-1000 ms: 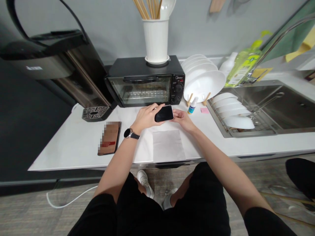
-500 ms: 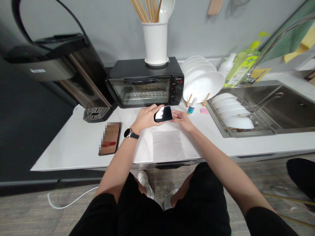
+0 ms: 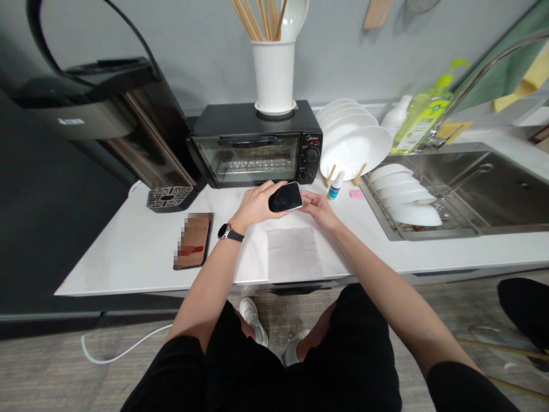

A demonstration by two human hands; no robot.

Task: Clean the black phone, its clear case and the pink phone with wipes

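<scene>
A black phone (image 3: pixel 286 197) is held above the counter, its dark screen facing up. My left hand (image 3: pixel 258 203), with a watch on the wrist, grips it from the left side. At the phone's right edge are the pinched fingers of my right hand (image 3: pixel 316 207); whatever lies between them is too small to make out. Below the hands a grey cloth (image 3: pixel 294 253) lies flat at the counter's front edge. A small spray bottle (image 3: pixel 335 186) and a pink pad (image 3: pixel 355 194) are to the right. A brown case-like object (image 3: pixel 193 240) lies to the left.
A black toaster oven (image 3: pixel 253 157) carries a white utensil holder (image 3: pixel 274 74). The water dispenser (image 3: pixel 128 120) stands at the left. White plates (image 3: pixel 355 150) are racked beside the oven. A sink (image 3: pixel 510 186) holding bowls (image 3: pixel 414 213) is at the right, near green soap (image 3: pixel 422 123).
The phone has tilted slightly, and the bright reflection on its screen is gone. Both hands keep nearly the same hold.
</scene>
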